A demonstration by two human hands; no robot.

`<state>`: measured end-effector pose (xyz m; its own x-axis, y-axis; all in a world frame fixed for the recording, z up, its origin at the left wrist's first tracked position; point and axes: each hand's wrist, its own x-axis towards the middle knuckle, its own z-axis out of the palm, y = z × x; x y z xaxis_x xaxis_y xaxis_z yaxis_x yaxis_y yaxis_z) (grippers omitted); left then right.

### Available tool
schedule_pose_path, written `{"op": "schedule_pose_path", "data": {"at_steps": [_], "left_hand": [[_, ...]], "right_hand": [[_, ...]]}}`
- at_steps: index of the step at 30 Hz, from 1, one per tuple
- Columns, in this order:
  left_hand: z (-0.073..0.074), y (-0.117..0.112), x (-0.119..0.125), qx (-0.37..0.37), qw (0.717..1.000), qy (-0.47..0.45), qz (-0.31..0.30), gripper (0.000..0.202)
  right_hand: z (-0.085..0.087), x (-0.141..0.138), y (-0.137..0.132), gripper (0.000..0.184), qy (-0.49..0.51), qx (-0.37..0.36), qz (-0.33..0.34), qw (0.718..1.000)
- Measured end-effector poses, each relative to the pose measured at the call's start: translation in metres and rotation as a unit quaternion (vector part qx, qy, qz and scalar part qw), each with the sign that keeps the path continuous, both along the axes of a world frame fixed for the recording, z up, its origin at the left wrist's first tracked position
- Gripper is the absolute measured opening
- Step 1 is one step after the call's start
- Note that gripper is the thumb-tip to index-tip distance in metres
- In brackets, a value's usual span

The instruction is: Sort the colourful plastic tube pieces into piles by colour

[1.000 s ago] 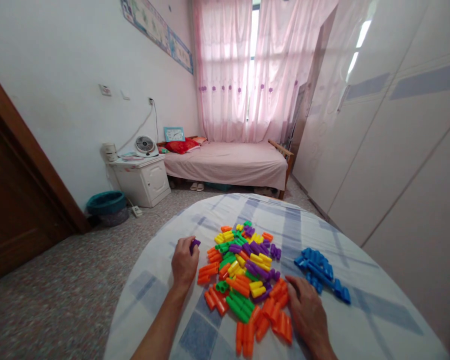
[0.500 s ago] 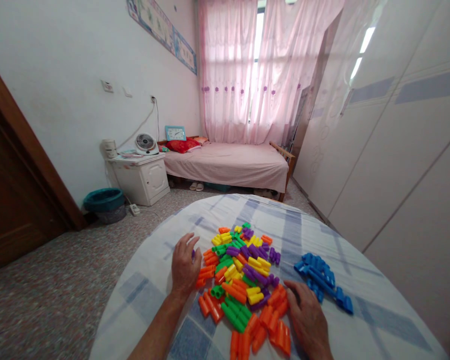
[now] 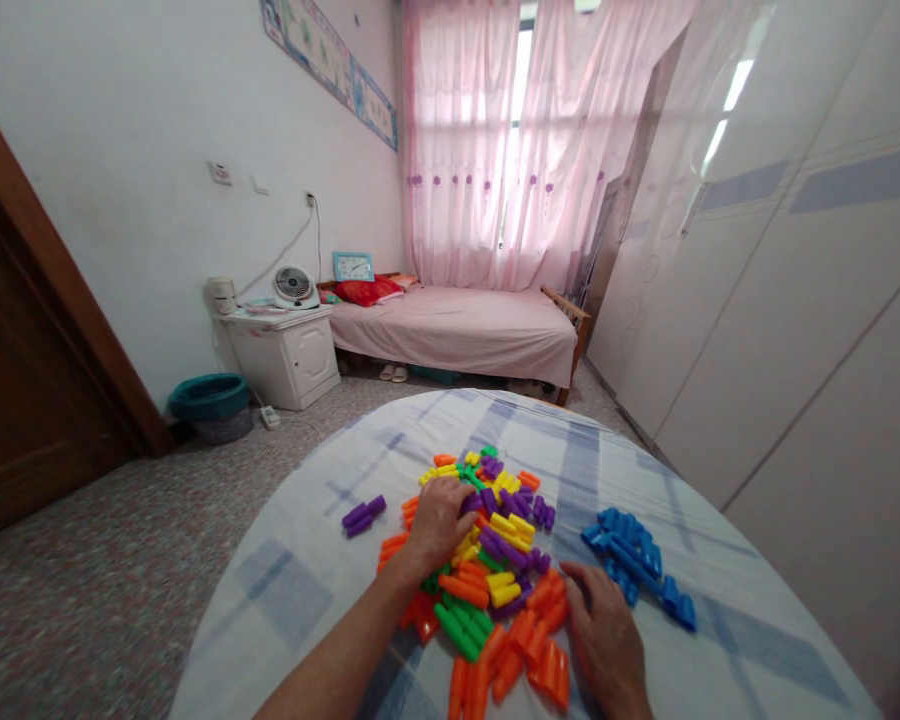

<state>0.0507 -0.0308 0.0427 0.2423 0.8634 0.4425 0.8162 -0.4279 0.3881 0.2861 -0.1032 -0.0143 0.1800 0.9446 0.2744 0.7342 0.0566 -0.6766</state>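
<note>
A heap of plastic tube-shaped building blocks in yellow, green, orange and purple lies on the cloth-covered table. My left hand reaches over the heap, thumb and fingers closed around a purple block. Apart from the heap, to its left, lies another purple block. My right hand rests on the cloth beside the orange blocks, fingers loosely bent and apart, holding nothing that shows. Right of it sits a group of blue blocks. Green blocks lie at the near side of the heap.
The round table has a white and blue checked cloth. Beyond it are a bed, a white cabinet with a fan, and a teal bin. A wardrobe stands along the right.
My left hand has moved right, from the heap's left edge to over its middle. A purple block now lies on the cloth at the left. My right hand has barely moved.
</note>
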Motion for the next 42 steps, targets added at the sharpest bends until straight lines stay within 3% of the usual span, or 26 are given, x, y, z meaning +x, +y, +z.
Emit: {"op": "schedule_pose_path", "data": {"at_steps": [4, 7, 11, 15, 19, 24, 29, 35, 42], "left_hand": [[0.012, -0.006, -0.022, 0.060, 0.996, -0.063, 0.021, 0.029], [0.014, -0.007, -0.057, 0.101, 0.988, -0.051, 0.104, 0.030], [-0.007, -0.008, -0.104, 0.063, 0.973, 0.014, 0.222, 0.029], [-0.039, -0.011, -0.123, 0.002, 0.973, -0.013, 0.228, 0.033], [-0.052, -0.010, -0.123, 0.021, 0.976, -0.029, 0.216, 0.038], [-0.048, -0.008, -0.122, 0.084, 0.971, -0.044, 0.219, 0.034], [-0.041, -0.015, -0.105, 0.145, 0.977, -0.080, 0.137, 0.028], [-0.046, -0.024, -0.075, 0.064, 0.991, -0.101, 0.060, 0.034], [-0.057, -0.024, -0.061, -0.049, 0.989, -0.142, -0.003, 0.051]], "right_hand": [[-0.001, 0.000, 0.001, 0.035, 0.001, -0.001, 0.001, 1.000], [-0.002, 0.001, 0.002, 0.036, -0.002, 0.001, 0.000, 1.000], [-0.006, 0.002, 0.003, 0.036, -0.006, 0.001, -0.002, 1.000], [-0.007, 0.003, 0.003, 0.035, -0.009, -0.002, -0.002, 1.000], [-0.003, 0.001, 0.002, 0.034, -0.015, -0.002, 0.000, 1.000], [0.000, -0.001, 0.001, 0.033, -0.017, 0.001, -0.004, 1.000], [-0.003, 0.002, 0.001, 0.035, -0.018, -0.002, 0.008, 1.000], [-0.004, 0.002, 0.002, 0.035, -0.028, -0.002, 0.007, 1.000], [0.000, 0.001, 0.001, 0.035, -0.040, -0.007, 0.006, 0.999]]}}
